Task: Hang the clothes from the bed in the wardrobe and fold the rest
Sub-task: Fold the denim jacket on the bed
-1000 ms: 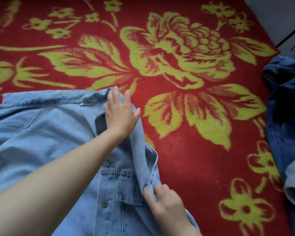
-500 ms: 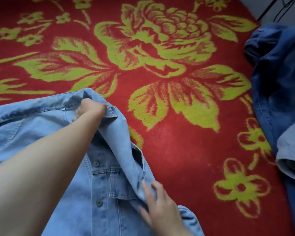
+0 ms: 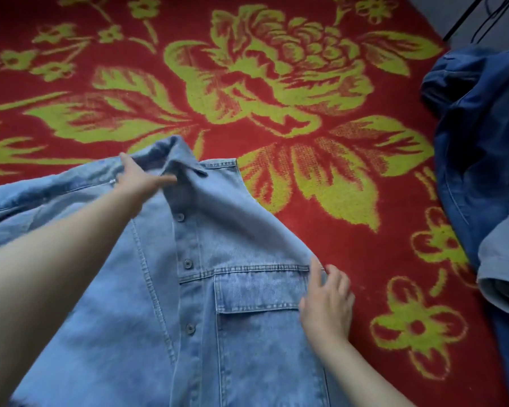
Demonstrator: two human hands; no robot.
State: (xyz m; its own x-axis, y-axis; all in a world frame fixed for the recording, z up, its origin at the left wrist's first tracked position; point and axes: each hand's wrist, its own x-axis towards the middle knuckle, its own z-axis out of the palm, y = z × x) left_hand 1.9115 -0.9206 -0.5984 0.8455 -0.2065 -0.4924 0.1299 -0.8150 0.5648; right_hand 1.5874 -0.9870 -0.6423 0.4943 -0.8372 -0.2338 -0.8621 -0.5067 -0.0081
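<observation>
Head view, looking down on a red bedspread (image 3: 321, 245) patterned with large yellow-green flowers and leaves. A light-blue denim jacket (image 3: 247, 230), the garment being handled, lies front-up over the bedspread's near-left part and runs off the near and left edges of the frame. Its collar (image 3: 182, 163) points toward the far edge. The button placket runs from the collar toward the viewer and shows three dark buttons (image 3: 187, 263). A flapped chest pocket (image 3: 256, 292) sits on the front panel to the right of the placket.

The left hand (image 3: 143, 179) reaches in from the near-left, its forearm crossing the jacket. Its fingers are straight and laid on the cloth just beside the collar, with the thumb raised. It grasps nothing, and its outline is blurred.

The right hand (image 3: 326, 301) comes in from the near edge and meets the right-hand border of the front panel, level with the pocket's top seam. Its thumb lies on the denim and its fingers curl at the cloth's edge, pinching it.

A dark-blue garment (image 3: 482, 142) lies bunched along the bedspread's right edge, well apart from the jacket. A paler grey-blue cuff (image 3: 500, 274) rests against it on the near side. Beyond the far-right corner, black cables (image 3: 467, 16) cross a grey floor (image 3: 441, 13).
</observation>
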